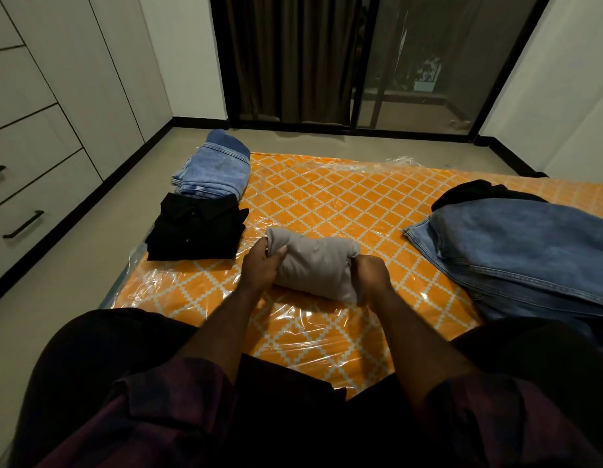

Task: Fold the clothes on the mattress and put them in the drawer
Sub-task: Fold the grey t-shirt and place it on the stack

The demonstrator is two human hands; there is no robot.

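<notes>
A folded grey garment lies in the middle of the orange patterned mattress, which is wrapped in clear plastic. My left hand grips its left end, thumb on top. My right hand grips its right end with curled fingers. At the mattress's left edge lie a folded black shirt and, behind it, folded light blue jeans. Unfolded blue jeans lie in a heap on the right, with a dark garment behind them.
White drawers with black handles line the left wall, all closed. A strip of grey floor separates them from the mattress. Dark curtains and a glass sliding door stand at the far end. My dark-clothed legs rest on the mattress's near edge.
</notes>
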